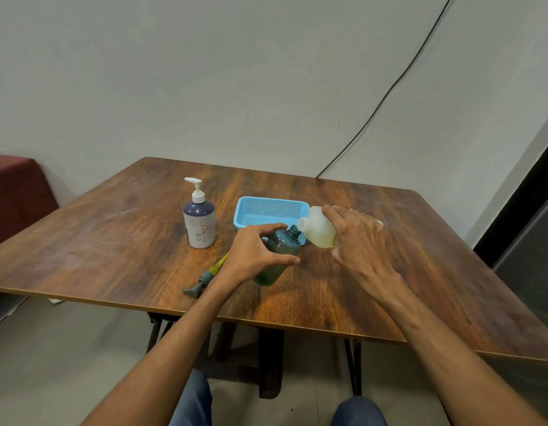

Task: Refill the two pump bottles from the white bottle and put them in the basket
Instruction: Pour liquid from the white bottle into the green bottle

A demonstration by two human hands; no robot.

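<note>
Left hand [254,253] gripping tilted, uncapped teal pump bottle [279,256]; right hand [359,238] clasping white bottle [319,230], tipping its mouth against teal neck, before blue basket [266,210].

Count: 2 pump bottles, i.e. capped bottle [199,222] with its pump on and open bottle [282,245] with a bare neck. 1 white bottle [319,233]. That makes 3 bottles total. 1 loose pump [202,279], so 2 pump heads: one fitted, one off. 1 basket [251,221], blue. 2 hands: left hand [254,256], right hand [362,241]. 1 tabletop [113,241]. 1 cable [389,90] on the wall.
</note>
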